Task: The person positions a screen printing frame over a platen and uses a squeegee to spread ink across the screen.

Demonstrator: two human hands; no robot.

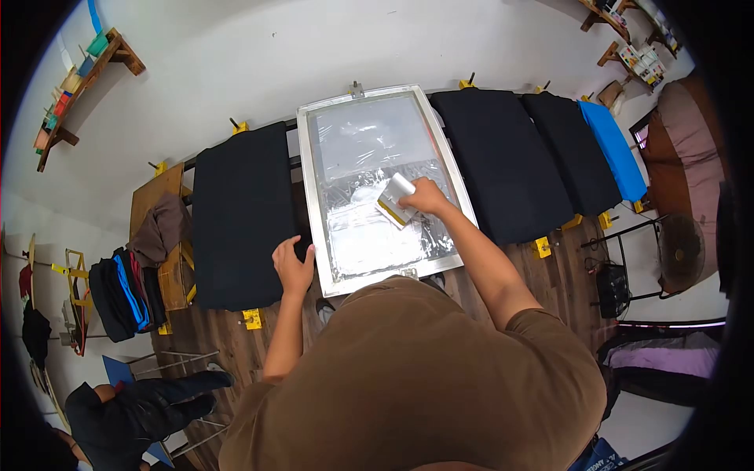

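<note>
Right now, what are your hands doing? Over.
Right hand grips squeegee on the printing screen. Left hand rests at the screen frame's left edge, beside a black shirt. Nothing in the way.

Screen frame [308,196] hemmed by black shirts [242,212]

Squeegee [395,199] tilted — on framed screen [382,185]

The squeegee [394,199] blade hides under the right hand [426,196], the brown shirt [416,377] covers the frame's [369,279] near corner, and shelf items [640,59] are too small to tell.
</note>
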